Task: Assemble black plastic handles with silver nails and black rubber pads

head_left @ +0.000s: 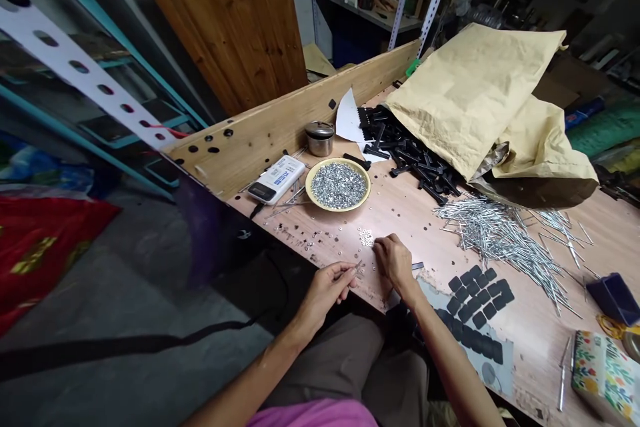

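My left hand (327, 287) is closed in a pinch on a thin metal pin (353, 269) at the near edge of the wooden table (400, 207). My right hand (395, 260) rests on the table just right of it, fingers curled down by a small heap of tiny washers (367, 237); what its fingertips hold is hidden. A yellow dish (338, 185) full of small silver parts stands beyond the hands. To the right lies a spread of long metal pins (505, 233). Flat black pads (480, 293) lie in rows near my right forearm.
A pile of black plastic parts (410, 147) spills from a big tan paper sack (480, 93). A small steel cup (320, 138) and a white power bank (277, 178) sit at the back left. A floral box (603, 373) and a blue tray (615, 297) stand at the right.
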A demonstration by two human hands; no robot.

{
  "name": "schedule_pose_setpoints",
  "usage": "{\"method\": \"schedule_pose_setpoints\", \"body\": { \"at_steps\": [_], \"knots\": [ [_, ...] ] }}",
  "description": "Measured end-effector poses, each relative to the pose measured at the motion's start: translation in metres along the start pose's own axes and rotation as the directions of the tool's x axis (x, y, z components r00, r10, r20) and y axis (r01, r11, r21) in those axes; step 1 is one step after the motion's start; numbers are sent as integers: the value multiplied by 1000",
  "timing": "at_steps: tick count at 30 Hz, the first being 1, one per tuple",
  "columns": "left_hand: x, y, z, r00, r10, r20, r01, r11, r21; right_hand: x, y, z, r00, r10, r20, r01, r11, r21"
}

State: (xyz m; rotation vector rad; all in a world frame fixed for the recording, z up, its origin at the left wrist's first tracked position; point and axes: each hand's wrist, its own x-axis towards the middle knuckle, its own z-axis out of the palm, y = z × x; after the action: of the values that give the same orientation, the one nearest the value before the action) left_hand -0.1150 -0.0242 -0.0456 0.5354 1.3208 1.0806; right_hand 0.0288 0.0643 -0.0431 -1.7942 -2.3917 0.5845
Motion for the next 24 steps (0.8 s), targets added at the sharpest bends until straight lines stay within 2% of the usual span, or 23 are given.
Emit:
{"method": "schedule_pose_setpoints", "body": {
  "at_steps": [2, 6, 13, 20, 22, 24],
  "knots": [
    [1, 4, 1, 1000, -23, 1, 23, 998, -63, 1, -8, 2, 998, 36, 42, -30, 992, -126],
    [3, 7, 2, 998, -53, 15, 54, 992, -110, 2, -13, 2, 995, 2, 102, 26, 960, -277],
    [4, 8, -2, 996, -89, -23, 85, 989, -123, 4, -15, 5, 992, -20, 124, 58, 948, -313],
    [3, 10, -2, 996, -87, -22, 83, 988, -129, 3, -14, 8, 996, -66, 54, 75, 981, -181],
    [1, 12, 2, 994, -105, 12, 105, 986, -128, -4, -11, 8, 993, -108, -46, 107, 994, -7],
    [-2, 14, 6, 990, -124, 66, 131, 983, -126, -15, -8, 7, 976, -92, -198, 145, 950, 276]
  ]
}}
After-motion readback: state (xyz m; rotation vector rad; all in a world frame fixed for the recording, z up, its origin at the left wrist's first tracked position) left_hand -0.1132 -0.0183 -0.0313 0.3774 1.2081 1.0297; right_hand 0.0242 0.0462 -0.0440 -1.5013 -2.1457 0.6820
